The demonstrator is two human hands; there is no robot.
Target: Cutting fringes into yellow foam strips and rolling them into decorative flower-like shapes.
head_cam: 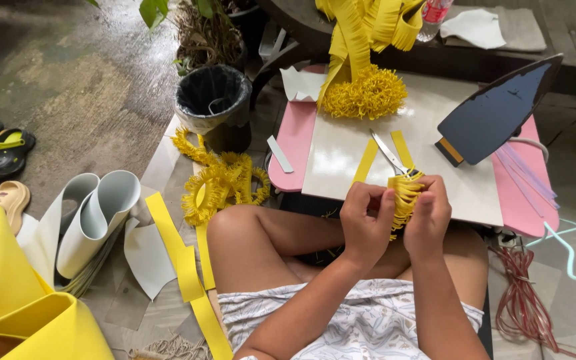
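Fringe [405,193], yellow, sits at centre frame over the lap, pinched between left hand [366,223] and right hand [429,217] so it coils tight, scissors [389,154] just above on the board [341,157].

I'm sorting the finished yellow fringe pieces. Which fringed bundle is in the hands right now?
The small fringed roll pinched between left hand and right hand. The big bundle sits on the white board; the coils lie on the floor.
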